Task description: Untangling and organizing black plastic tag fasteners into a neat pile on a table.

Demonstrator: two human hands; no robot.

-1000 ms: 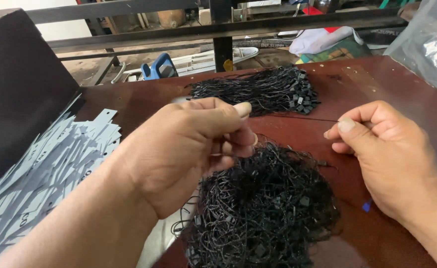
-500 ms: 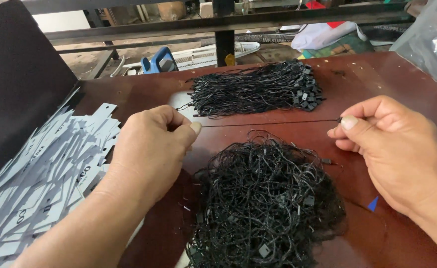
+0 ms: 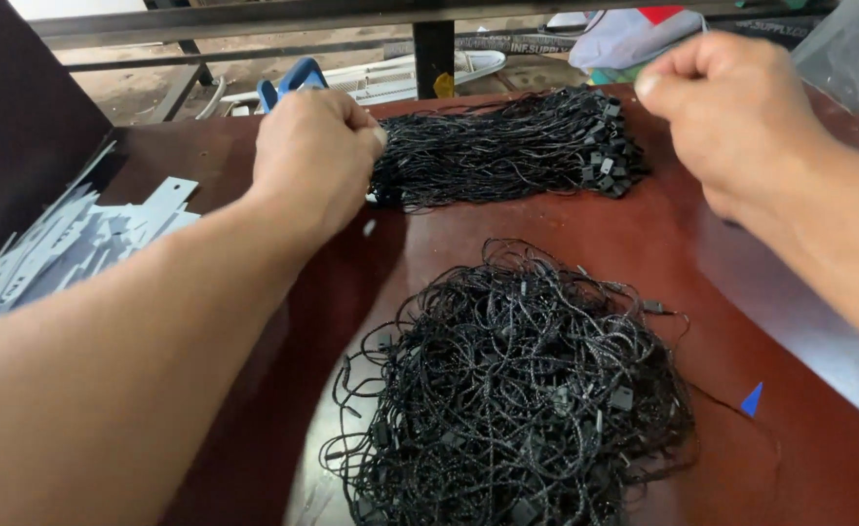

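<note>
My left hand [image 3: 317,156] is closed, its fingertips pressed at the left end of a neat bundle of black tag strings [image 3: 517,146] lying across the far side of the dark red table [image 3: 761,321]. My right hand [image 3: 741,117] hovers pinched above the bundle's right end, where the small black locks sit. The single thin string the hands held stretched between them barely shows now. A loose tangled heap of black strings [image 3: 517,390] lies nearer to me, between my forearms.
A spread of pale grey card tags [image 3: 69,244] lies at the left beside a dark panel [image 3: 20,117]. A small blue scrap [image 3: 752,399] sits right of the heap. A clear plastic bag [image 3: 858,49] is far right, a blue tool [image 3: 293,78] behind the table.
Both hands have moved away from the tangled heap to the far neat bundle, carrying the stretched string with them. The left hand now touches the bundle's left end; the right hand rose higher.
</note>
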